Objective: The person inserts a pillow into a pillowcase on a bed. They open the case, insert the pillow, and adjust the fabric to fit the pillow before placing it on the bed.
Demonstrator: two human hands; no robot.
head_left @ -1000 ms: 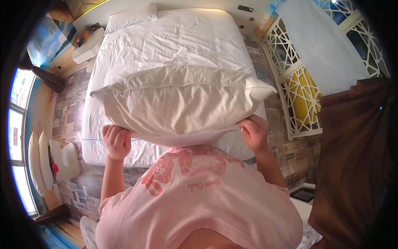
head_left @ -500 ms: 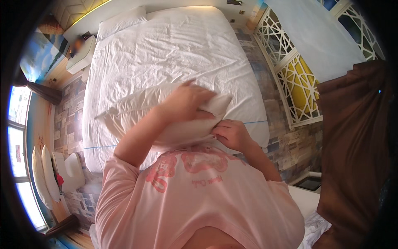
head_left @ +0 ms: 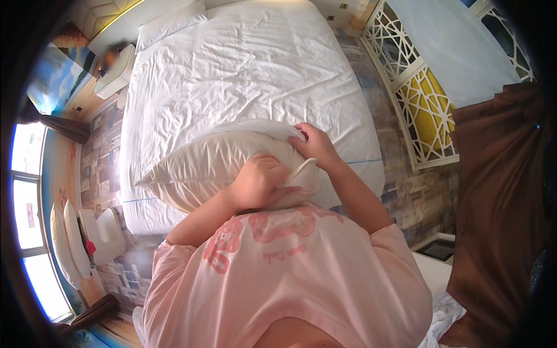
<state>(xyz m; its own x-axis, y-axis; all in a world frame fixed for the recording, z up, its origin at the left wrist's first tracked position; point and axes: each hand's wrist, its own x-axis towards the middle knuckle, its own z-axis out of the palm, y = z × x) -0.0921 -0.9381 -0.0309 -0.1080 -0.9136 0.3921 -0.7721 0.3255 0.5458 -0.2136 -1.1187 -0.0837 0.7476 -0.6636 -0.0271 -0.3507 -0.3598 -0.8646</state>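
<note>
The left hand (head_left: 255, 182) is curled shut on the near edge of a white pillow (head_left: 214, 165), fingers dug into the loose cloth just above the person's pink shirt (head_left: 290, 272). The right hand (head_left: 313, 145) grips the same pillow at its upper right corner, fingers closed over the fabric. The 2 hands lie near each other. The pillow lies tilted across the foot of a bed (head_left: 243, 69) covered in a wrinkled white sheet. A second white pillow (head_left: 171, 23) rests at the head of the bed. A brown curtain (head_left: 499, 203) hangs to the right.
</note>
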